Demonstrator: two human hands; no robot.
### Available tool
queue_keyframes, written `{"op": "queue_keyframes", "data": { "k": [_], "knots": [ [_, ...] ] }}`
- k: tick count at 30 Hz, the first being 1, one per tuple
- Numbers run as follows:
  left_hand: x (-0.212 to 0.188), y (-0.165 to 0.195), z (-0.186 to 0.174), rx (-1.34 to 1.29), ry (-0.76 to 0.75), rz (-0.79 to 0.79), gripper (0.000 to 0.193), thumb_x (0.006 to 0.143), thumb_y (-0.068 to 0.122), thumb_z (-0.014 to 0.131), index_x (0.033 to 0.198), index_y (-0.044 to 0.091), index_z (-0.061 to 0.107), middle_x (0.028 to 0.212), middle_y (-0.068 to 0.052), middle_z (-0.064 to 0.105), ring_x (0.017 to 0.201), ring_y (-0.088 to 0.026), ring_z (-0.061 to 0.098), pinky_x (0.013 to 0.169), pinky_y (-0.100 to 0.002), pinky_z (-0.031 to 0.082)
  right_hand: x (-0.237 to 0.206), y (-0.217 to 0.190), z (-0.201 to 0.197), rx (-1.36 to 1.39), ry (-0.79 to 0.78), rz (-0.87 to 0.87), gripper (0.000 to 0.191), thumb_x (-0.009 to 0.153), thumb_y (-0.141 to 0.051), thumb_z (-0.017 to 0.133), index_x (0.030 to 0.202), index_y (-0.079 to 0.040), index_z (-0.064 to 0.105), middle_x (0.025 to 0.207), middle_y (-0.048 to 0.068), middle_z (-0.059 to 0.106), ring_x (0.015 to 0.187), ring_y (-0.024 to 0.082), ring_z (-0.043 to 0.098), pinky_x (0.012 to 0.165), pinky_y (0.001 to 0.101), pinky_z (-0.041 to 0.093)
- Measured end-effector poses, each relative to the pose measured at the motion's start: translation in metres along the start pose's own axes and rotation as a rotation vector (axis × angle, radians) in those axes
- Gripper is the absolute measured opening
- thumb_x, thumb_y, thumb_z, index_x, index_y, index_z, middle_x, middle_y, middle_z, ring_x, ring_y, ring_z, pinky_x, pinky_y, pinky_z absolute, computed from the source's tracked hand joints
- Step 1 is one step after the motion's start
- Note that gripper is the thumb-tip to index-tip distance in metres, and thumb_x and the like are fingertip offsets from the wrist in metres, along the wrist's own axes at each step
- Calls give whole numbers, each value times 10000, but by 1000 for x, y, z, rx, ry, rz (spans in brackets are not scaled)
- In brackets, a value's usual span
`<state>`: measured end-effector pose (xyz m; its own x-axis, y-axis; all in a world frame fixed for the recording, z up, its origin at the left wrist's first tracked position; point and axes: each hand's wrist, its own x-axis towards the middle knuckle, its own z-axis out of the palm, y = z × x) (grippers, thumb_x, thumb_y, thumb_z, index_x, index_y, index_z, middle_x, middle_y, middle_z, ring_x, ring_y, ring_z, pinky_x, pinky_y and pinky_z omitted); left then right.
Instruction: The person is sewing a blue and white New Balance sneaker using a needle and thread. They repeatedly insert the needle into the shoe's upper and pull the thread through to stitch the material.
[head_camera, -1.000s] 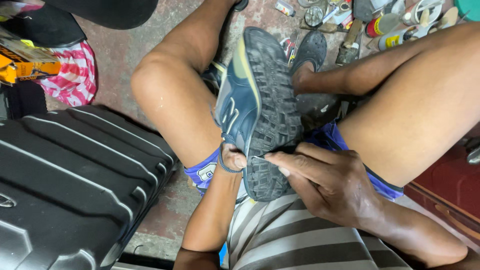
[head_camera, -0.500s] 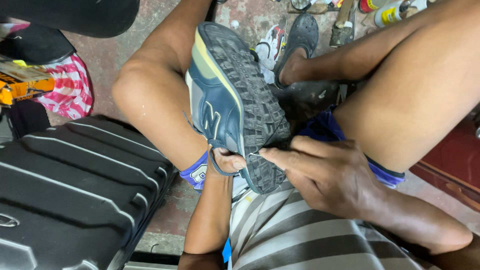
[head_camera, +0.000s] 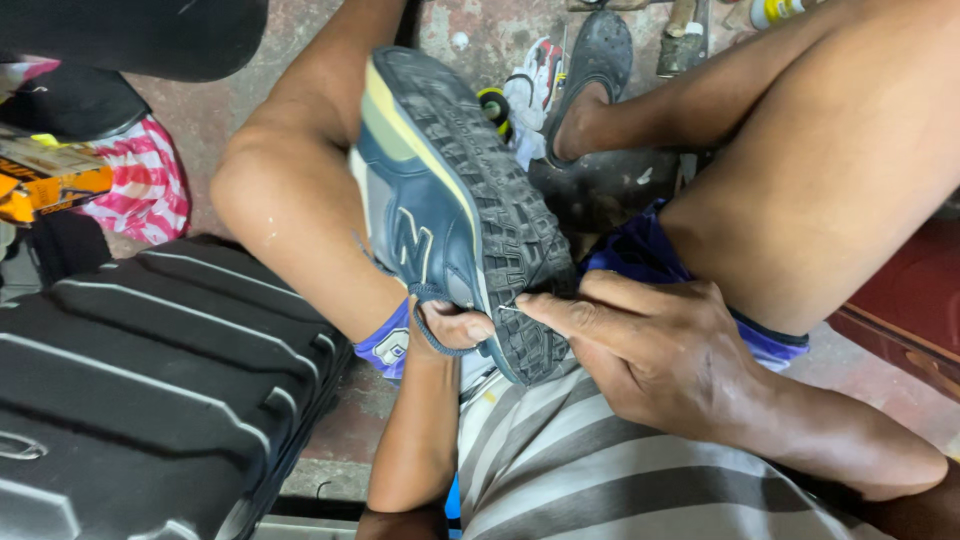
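Below me, a dark blue shoe (head_camera: 450, 210) lies sole-up between my bare knees, propped against my left leg. My left hand (head_camera: 450, 328) grips its heel end, fingers closed on the edge. My right hand (head_camera: 650, 350) rests on the sole, fingers pinched together at the sole's rim. A black suitcase (head_camera: 150, 380) sits just left of my leg.

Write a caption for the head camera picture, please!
Seated person's right hand pinches a thin needle at the sole edge of a navy sneaker, left hand steadying its heel.
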<state>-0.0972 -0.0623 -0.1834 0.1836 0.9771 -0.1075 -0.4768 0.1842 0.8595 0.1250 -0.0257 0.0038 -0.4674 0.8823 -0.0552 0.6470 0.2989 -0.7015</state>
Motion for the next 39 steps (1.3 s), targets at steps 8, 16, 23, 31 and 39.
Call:
{"op": "queue_keyframes", "data": {
  "k": [8,16,23,31,39],
  "knots": [
    [-3,8,28,295,-212,-22,491,808,187,928,1198,3,694,1152,-68,741,1067,-204,714,996,-372,590,-32,30,-23,32,-120,122,456,799,-35,698,1241,-143,728,799,35,628,581,238,635,466,382,491],
    [-6,32,118,671,-299,9,425,772,213,927,1083,46,691,1008,-57,724,898,-211,714,815,-362,589,-99,74,-52,12,-11,-37,433,783,-42,662,1203,-147,670,1065,122,706,863,297,712,681,382,566],
    [8,43,155,849,-429,-19,427,752,270,914,1039,39,699,978,-97,717,871,-266,697,800,-408,563,-123,107,-55,322,-187,250,340,865,-43,709,1184,-148,768,1000,72,801,770,169,774,628,301,598],
    [27,42,147,850,-499,-121,364,765,303,927,924,59,709,851,-57,711,743,-223,701,692,-363,565,-103,110,-47,391,-163,260,223,856,-1,686,1056,-67,760,914,94,798,739,167,793,586,335,592],
    [11,54,166,743,-320,-219,317,765,207,920,920,35,704,836,-47,716,732,-188,694,683,-333,572,-108,114,-61,271,-193,107,280,828,-38,731,1098,-110,751,861,44,754,638,201,718,529,346,545]
  ]
}}
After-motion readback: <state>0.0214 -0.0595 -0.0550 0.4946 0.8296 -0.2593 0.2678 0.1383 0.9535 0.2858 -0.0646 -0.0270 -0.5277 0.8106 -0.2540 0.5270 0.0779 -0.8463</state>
